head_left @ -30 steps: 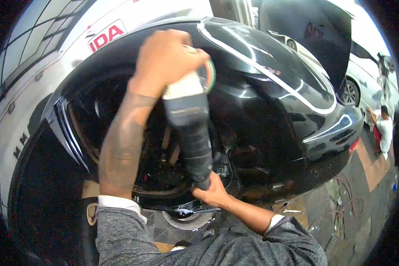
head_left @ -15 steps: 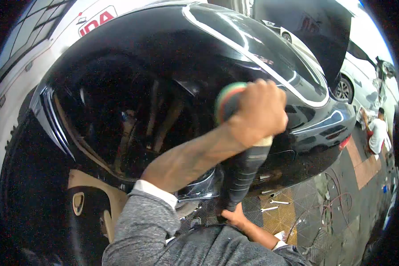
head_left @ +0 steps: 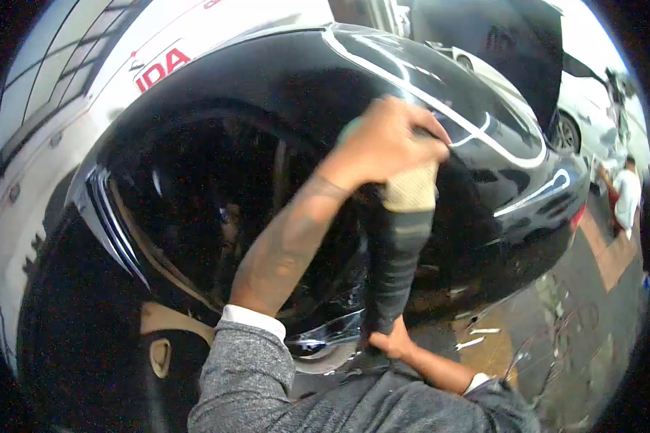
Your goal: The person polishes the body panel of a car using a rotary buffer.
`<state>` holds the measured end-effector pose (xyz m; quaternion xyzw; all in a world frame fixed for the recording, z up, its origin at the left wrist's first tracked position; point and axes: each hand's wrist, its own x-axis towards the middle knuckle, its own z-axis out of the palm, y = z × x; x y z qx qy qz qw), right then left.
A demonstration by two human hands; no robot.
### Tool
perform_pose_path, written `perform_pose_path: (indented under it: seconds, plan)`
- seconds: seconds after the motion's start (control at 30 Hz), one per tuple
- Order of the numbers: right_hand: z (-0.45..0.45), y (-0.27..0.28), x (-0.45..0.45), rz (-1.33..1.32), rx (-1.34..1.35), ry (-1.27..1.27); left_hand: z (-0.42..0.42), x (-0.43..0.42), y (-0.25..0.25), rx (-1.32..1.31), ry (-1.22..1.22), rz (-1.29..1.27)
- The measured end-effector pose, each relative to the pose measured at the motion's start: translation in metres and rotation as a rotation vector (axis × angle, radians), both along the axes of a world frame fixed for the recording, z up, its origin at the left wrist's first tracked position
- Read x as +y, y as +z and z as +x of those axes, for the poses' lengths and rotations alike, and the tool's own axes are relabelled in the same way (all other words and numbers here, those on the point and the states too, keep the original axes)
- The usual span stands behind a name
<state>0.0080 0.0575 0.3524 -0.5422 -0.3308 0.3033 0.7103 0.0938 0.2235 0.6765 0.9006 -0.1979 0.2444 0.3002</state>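
My left hand (head_left: pixel 393 141) is closed over the front end of a polisher (head_left: pixel 401 245), which has a dark, ribbed body and a tan mesh band. A sliver of its green pad (head_left: pixel 350 130) shows behind that hand, over the rear side panel of a black car (head_left: pixel 282 61). The hand hides most of the pad, so I cannot tell whether it touches the paint. Lower down, near my body, my right hand (head_left: pixel 391 338) grips the tool's back end. White masking tape (head_left: pixel 455 115) edges the rear window beyond the polisher.
On the floor to the right lie wrenches (head_left: pixel 471 343) and a thin hose (head_left: pixel 556 339). A person in a white shirt (head_left: pixel 627 198) is at the far right, near a white car (head_left: pixel 588 108). At lower left is a door with a beige trim piece (head_left: pixel 160 359).
My left hand has moved up and left with the polisher's front end, turning so it covers more of the pad. My right hand keeps its grip. The view has shifted slightly.
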Motion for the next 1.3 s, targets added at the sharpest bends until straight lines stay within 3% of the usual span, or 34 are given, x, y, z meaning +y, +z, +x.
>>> perform_pose_path:
  seconds: [0.2,0.3,0.37,0.47,0.5,0.57,0.6,0.67,0.7,0.8,0.87,0.97,1.0,1.03,1.1,1.17,1.2,1.3]
  plan:
    - [-0.018,0.091,0.080,0.146,0.002,0.142,-0.049,0.066,0.066,0.053,-0.015,-0.280]
    - [-0.033,0.096,0.119,0.284,-0.044,0.084,-0.059,0.085,0.074,0.025,-0.240,-0.404]
    - [-0.043,0.093,0.130,0.319,0.008,0.076,-0.061,0.085,0.072,0.037,-0.202,-0.366]
    - [-0.059,0.069,0.126,0.305,0.062,-0.006,-0.049,0.070,0.053,0.155,-0.207,-0.319]
    - [-0.066,0.060,0.119,0.268,0.103,-0.030,-0.035,0.064,0.040,0.028,-0.161,-0.148]
    - [-0.090,-0.002,0.120,0.156,0.095,-0.265,-0.016,0.044,0.007,0.066,-0.207,-0.010]
    - [-0.098,-0.019,0.115,0.205,0.225,-0.212,-0.008,0.027,-0.009,0.059,-0.189,0.065]
    - [-0.102,-0.032,0.105,0.279,0.379,-0.154,0.015,-0.002,-0.045,-0.227,-0.376,0.248]
    - [-0.102,-0.026,0.099,0.301,0.411,-0.149,0.017,-0.018,-0.057,-0.024,-0.256,0.136]
    - [-0.105,-0.018,0.100,0.344,0.518,-0.110,0.023,-0.035,-0.066,0.073,-0.214,0.115]
    - [-0.101,-0.030,0.105,0.375,0.506,-0.022,0.016,-0.029,-0.058,0.036,-0.196,0.121]
    - [-0.103,-0.022,0.131,0.354,0.441,-0.117,0.000,0.004,-0.028,-0.061,-0.228,0.114]
    - [-0.103,-0.012,0.137,0.343,0.414,-0.147,-0.002,0.021,-0.017,-0.075,-0.228,0.184]
    - [-0.103,-0.001,0.143,0.331,0.388,-0.178,-0.001,0.043,-0.005,-0.341,-0.340,0.442]
    - [-0.101,0.034,0.152,0.280,0.189,-0.215,-0.018,0.058,0.024,0.000,-0.165,0.131]
    - [-0.092,0.027,0.181,0.213,0.039,-0.202,-0.026,0.092,0.056,-0.100,-0.256,0.259]
    - [-0.090,0.078,0.168,0.285,0.093,-0.113,-0.040,0.095,0.068,0.040,-0.179,0.028]
    - [-0.083,0.096,0.184,0.330,0.000,-0.057,-0.066,0.105,0.094,0.128,-0.145,-0.202]
